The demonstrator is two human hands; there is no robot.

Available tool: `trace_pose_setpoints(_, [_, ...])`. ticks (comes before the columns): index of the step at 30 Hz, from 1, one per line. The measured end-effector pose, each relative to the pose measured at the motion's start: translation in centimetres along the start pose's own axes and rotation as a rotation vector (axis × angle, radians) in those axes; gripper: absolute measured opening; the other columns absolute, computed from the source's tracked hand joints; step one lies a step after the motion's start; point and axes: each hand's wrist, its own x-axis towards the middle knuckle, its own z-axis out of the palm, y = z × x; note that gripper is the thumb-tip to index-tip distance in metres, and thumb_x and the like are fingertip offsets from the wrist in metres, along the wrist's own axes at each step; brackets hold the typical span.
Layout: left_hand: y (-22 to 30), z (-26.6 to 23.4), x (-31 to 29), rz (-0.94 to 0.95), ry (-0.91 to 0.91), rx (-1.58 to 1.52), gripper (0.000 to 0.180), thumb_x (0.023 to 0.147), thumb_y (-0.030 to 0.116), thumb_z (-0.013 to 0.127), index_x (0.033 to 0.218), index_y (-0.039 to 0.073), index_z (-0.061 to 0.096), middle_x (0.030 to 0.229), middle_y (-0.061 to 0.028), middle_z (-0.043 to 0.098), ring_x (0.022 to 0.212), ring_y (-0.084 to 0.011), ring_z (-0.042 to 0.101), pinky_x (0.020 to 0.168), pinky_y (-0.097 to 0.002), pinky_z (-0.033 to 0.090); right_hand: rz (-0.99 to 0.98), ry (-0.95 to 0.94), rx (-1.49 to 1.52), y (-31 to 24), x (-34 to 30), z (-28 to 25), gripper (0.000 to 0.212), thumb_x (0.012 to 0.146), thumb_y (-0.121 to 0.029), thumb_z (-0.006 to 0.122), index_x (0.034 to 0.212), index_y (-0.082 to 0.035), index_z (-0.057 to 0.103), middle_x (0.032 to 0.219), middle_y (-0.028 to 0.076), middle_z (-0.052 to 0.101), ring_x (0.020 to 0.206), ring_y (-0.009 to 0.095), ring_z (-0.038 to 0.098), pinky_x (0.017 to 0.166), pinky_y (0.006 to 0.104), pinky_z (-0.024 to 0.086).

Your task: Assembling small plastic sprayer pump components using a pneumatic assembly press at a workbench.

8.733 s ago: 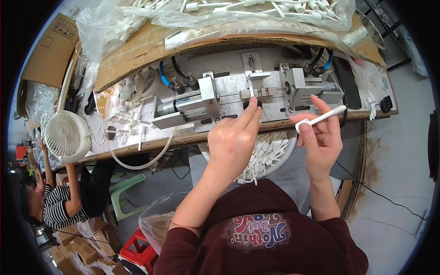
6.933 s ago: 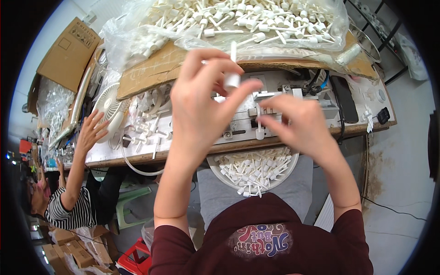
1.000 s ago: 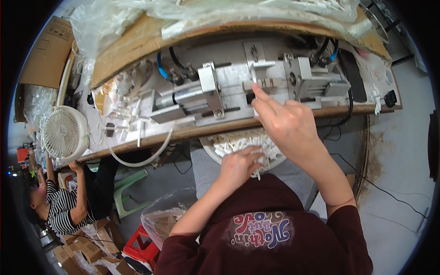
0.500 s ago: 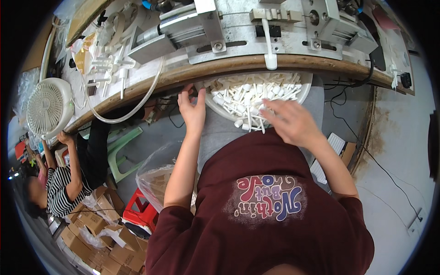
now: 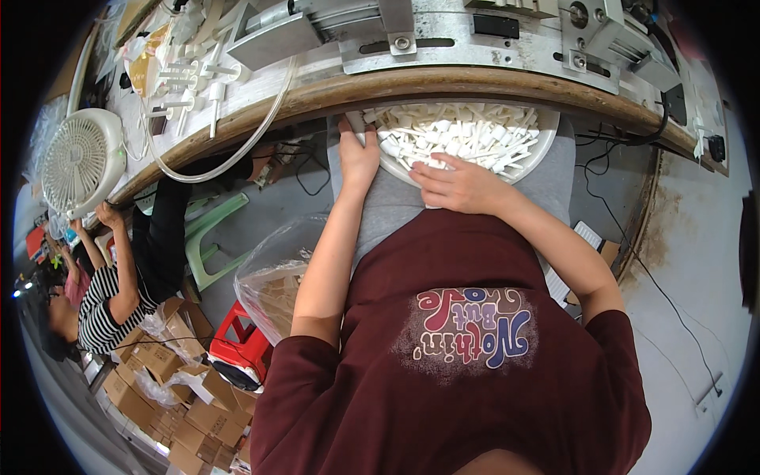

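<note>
A round pale basin (image 5: 546, 146) full of white plastic stick-like pieces with wider caps (image 5: 463, 134) rests on my lap, its far side under the bench edge. At its left rim, my left hand (image 5: 359, 162) is closed around the edge, thumb apart from the fingers. My right hand (image 5: 461, 187) lies across the near rim, fingers stretched out over the nearest pieces. Just under that palm a bit of white shows, too covered to make out.
Above the basin runs the bench's wooden edge (image 5: 412, 81), with a metal clamping fixture (image 5: 443, 59) on top. More white pieces (image 5: 186, 87), a clear hose (image 5: 265, 142) and a fan (image 5: 83, 162) are at left. Another person (image 5: 115, 305) sits beyond cartons (image 5: 202, 427) and a red stool (image 5: 241, 340).
My right hand has moved left and settled on the basin's near rim. My left hand has closed onto the left rim. The white piece hanging from the fixture is gone. The view has shifted.
</note>
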Motion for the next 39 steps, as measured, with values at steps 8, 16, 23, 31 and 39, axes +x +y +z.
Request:
trace_pose_setpoints(8, [-1.1,0.0,0.4,0.078,-0.005,0.044,0.055,0.089,0.012,0.061,0.138,-0.004,0.044,0.117,-0.0333,0.063,0.112,-0.0483,0.06,0.095,-0.0468,0.048,0.146,0.059,-0.087,3.2,0.0,-0.7,0.005,0.087,-0.017,0.06,0.088,-0.012,0.061,0.148,0.001,0.052,0.127,0.017,0.055,0.107,0.0421,0.043])
trace_pose_setpoints(16, [-0.3,-0.7,-0.2,0.066,-0.045,0.136,0.063,0.089,0.015,0.062,0.145,-0.001,0.038,0.114,-0.0326,0.065,0.108,-0.0464,0.063,0.093,-0.0464,0.05,0.372,-0.032,-0.064,5.4,0.9,-0.7,0.016,0.088,-0.016,0.056,0.103,-0.016,0.062,0.123,-0.006,0.063,0.113,0.012,0.061,0.093,0.0372,0.05])
trace_pose_setpoints(23, [0.0,-0.8,-0.9,0.053,-0.023,0.196,0.068,0.089,0.02,0.064,0.147,-0.001,0.037,0.105,-0.0293,0.067,0.098,-0.0422,0.067,0.087,-0.0458,0.052,0.617,-0.036,0.066,5.9,2.1,0.7,0.041,0.081,-0.015,0.063,0.121,-0.019,0.06,0.119,-0.002,0.065,0.101,0.019,0.066,0.082,0.036,0.054])
trace_pose_setpoints(31, [-2.2,-1.8,-1.4,0.021,-0.125,0.142,0.07,0.085,0.021,0.074,0.144,-0.001,0.043,0.099,-0.0174,0.063,0.077,-0.0233,0.062,0.073,-0.0364,0.052,0.759,-0.207,0.095,4.2,2.0,-4.6,0.043,0.085,-0.028,0.07,0.123,-0.011,0.06,0.12,0.009,0.063,0.103,0.026,0.065,0.088,0.0438,0.05])
trace_pose_setpoints(39, [1.0,-3.2,-5.4,0.194,0.013,0.092,0.078,0.082,0.01,0.073,0.149,0.004,0.034,0.137,-0.0202,0.042,0.12,-0.0343,0.048,0.103,-0.0433,0.041,0.606,0.365,0.009,-0.1,-2.3,-5.9,0.04,0.081,-0.02,0.076,0.115,-0.004,0.063,0.142,0.013,0.054,0.126,0.031,0.055,0.102,0.0455,0.042])
